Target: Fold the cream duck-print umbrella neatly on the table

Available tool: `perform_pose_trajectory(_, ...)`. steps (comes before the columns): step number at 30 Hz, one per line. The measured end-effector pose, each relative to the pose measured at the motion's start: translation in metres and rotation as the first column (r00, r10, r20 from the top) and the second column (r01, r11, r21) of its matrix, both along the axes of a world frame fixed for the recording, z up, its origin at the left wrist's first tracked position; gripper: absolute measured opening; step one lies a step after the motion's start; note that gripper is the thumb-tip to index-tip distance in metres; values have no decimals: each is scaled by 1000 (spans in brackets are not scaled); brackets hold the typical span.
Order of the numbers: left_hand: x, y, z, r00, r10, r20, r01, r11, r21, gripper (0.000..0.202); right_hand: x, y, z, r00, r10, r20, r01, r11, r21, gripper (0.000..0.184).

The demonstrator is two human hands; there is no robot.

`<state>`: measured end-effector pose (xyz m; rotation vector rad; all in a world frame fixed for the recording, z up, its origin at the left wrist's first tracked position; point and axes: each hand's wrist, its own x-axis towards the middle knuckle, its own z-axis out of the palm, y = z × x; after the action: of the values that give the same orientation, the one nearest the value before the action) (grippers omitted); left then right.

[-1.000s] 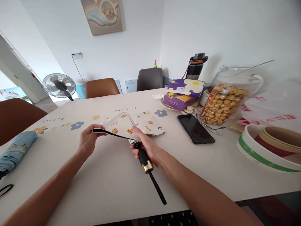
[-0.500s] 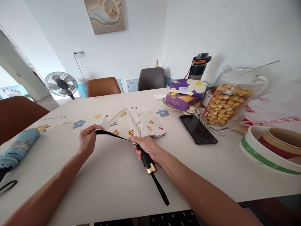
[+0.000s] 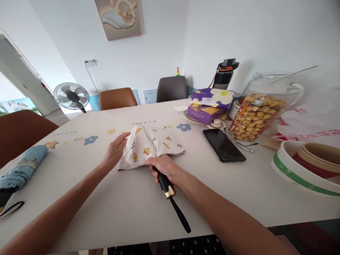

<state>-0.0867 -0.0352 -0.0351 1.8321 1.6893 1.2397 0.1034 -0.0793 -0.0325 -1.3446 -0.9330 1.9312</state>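
A white umbrella (image 3: 143, 147) with yellow chick prints lies folded but loose on the table, its canopy spread to both sides. My right hand (image 3: 163, 166) is closed around the top of its black handle and the gathered fabric there. From the handle's gold-coloured end a black wrist strap hangs toward the table's front edge. My left hand (image 3: 117, 148) rests at the left side of the canopy, fingers stretched out along the fabric; the fingertips are partly hidden behind it.
At the left lies a folded blue umbrella (image 3: 25, 168). To the right are a black phone (image 3: 223, 145), a pair of glasses (image 3: 243, 144), a purple box (image 3: 203, 114), a jar of snacks (image 3: 251, 117), a dark bottle (image 3: 224, 76) and large tape rolls (image 3: 287, 168).
My left hand has let go of the canopy's dark edge and moved right against the fabric. The left panel now hangs down toward me. My right hand keeps its grip.
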Motion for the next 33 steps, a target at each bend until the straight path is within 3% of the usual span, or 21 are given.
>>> perform_pose_trajectory(3,22,13,-8,998,-58,-13,58,997,-54,46,0,0,-3,998,33,-57,-34,999,-6,15)
perform_pose_trajectory(9,15,36,-26,981,136,136,-116,983,-144,38,1,0,-7,989,60,-136,-62,998,-13,17)
perform_pose_trajectory(13,6,43,-26,959,194,208,-173,978,-116,27,1,-1,-7,981,57,-185,-61,998,-14,17)
perform_pose_trajectory(17,6,55,-22,881,288,375,-220,951,-216,24,1,-2,-5,982,49,-180,-53,998,-15,15)
perform_pose_trajectory(21,6,66,-19,833,314,455,-162,926,-342,29,2,-4,0,980,30,-197,-31,1000,-3,15)
perform_pose_trajectory(24,5,68,-17,709,333,622,28,867,-497,27,4,-5,5,979,36,-201,-36,999,2,16)
perform_pose_trajectory(26,4,68,-16,603,348,718,143,838,-526,23,5,-6,7,976,47,-214,-48,999,-1,17)
perform_pose_trajectory(28,3,67,-16,560,364,745,97,864,-495,19,6,-7,8,971,45,-236,-49,999,-10,21)
perform_pose_trajectory(31,3,65,-21,613,369,699,-99,913,-395,18,6,-8,11,961,31,-276,-40,999,-27,28)
perform_pose_trajectory(33,7,64,-25,674,342,654,-148,931,-335,21,6,-10,12,953,38,-299,-48,999,-25,32)
